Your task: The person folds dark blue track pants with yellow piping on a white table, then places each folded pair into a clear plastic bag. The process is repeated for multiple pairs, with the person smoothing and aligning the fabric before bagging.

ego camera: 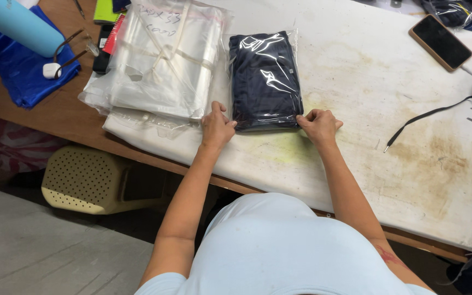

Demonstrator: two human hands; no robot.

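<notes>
At the centre of the frame my left hand [216,127] pinches the lower left corner of the bagged navy garment [264,80], and my right hand [318,124] pinches its lower right corner. The garment lies flat on the stained white worktop [367,104]. A stack of clear plastic bags [162,60] sits just left of it, a phone [440,42] at upper right.
</notes>
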